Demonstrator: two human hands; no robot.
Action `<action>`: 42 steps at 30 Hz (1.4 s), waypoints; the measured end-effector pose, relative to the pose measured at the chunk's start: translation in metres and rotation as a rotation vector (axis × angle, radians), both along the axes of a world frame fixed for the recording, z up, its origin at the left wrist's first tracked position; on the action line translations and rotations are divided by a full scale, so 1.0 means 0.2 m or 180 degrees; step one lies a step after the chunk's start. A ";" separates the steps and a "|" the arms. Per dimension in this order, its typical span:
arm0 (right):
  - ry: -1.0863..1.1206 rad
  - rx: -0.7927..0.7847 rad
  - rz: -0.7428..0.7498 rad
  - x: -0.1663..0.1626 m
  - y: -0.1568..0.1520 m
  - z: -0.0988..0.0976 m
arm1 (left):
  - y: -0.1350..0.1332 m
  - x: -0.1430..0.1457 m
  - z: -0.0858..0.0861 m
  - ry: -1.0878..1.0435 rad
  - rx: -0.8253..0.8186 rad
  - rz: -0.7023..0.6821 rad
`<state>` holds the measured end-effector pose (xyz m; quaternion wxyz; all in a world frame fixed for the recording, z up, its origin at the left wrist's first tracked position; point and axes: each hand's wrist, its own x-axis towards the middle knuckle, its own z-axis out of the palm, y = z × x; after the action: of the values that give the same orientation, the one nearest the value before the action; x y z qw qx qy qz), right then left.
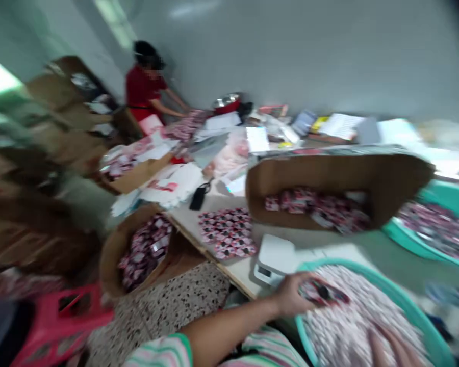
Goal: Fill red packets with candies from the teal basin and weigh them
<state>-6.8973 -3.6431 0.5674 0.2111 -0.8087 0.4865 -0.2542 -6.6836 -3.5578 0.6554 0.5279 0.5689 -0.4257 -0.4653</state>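
My left hand (294,296) is closed around a small printed packet (323,291) with pink, red and dark markings. It holds the packet over the rim of a turquoise basin (308,339). The basin is heaped with small whitish pieces (352,316), too blurred to name. Low in the picture, my right hand (396,346) is over these pieces, its fingers stretched and a little apart. Motion blurs it, and the lower part is cut off by the picture's edge. Beside my left hand stands a white box-shaped device (275,255) with a small dark window.
Similar printed packets lie in rows (229,232) on the table. More fill a long cardboard box (340,176), a second turquoise basin (421,247) and a carton (112,260) beside the table. A co-worker in red (143,92) works at the far end. A pink stool (72,316) stands left.
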 end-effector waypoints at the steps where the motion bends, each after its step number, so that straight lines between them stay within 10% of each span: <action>1: 0.0073 0.0025 -0.0066 -0.07 0.03 -0.02 | -0.02 0.02 -0.01 0.0087 0.0034 0.0099; 27: 0.0744 0.1276 0.0091 0.02 0.20 -0.15 | -0.03 -0.04 -0.04 0.0112 0.0596 0.0298; 37: -0.2591 0.3368 -0.2002 0.07 0.04 0.06 | -0.03 -0.02 -0.06 -0.0078 0.0652 0.0291; 42: -0.4029 0.4337 -0.1427 0.06 -0.04 0.22 | -0.06 -0.05 -0.12 -0.0350 0.0670 0.0119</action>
<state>-6.8852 -3.6506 0.6108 0.8068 -0.1126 0.4692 -0.3410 -6.6933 -3.5695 0.6322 0.4496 0.6536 -0.3922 -0.4656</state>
